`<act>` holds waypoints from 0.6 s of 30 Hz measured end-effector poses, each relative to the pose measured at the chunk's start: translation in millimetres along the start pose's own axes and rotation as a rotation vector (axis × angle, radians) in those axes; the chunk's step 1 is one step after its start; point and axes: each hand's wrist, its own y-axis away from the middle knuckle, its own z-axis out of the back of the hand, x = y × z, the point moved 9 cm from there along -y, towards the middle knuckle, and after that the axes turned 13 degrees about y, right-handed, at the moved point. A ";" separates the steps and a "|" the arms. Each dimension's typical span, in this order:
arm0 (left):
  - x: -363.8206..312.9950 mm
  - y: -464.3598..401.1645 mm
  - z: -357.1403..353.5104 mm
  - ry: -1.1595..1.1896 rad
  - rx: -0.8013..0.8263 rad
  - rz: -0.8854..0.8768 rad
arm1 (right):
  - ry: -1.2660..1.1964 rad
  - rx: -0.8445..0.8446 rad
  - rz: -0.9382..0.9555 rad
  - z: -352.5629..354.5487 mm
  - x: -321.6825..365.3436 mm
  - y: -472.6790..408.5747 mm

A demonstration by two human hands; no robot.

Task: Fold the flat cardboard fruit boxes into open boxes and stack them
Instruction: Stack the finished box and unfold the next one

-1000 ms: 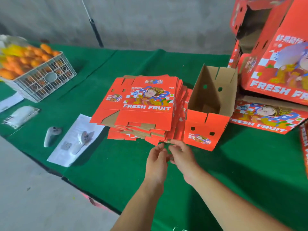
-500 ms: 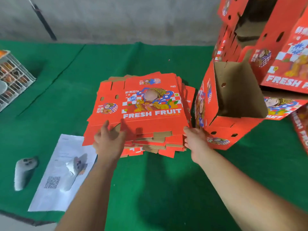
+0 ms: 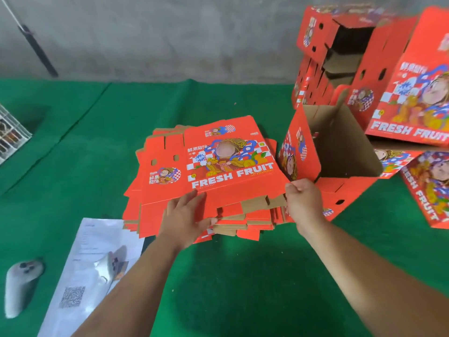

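the left hand has slid onto the top flat box, and the right hand now pinches its corner.

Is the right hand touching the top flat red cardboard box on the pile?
Touching. In the head view the right hand pinches the near right corner of the top flat red cardboard box, with its fingers curled on the edge.

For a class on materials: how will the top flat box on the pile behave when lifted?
The top flat box probably feels light and fairly stiff, being thin corrugated card. Its slotted flaps may swing open. Held by the right hand at one corner, it could sag.
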 end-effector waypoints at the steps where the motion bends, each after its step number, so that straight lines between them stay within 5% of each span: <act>1: -0.9 0.9 4.3 0.001 -0.018 -0.011 | -0.018 0.003 0.012 1.8 6.4 1.3; 10: -52.5 -8.5 69.7 -0.064 -0.375 -0.297 | -0.122 -0.076 0.245 52.6 91.7 8.5; 18: -118.7 6.4 96.3 0.215 -0.551 -0.472 | -0.392 0.026 0.064 75.8 75.7 2.8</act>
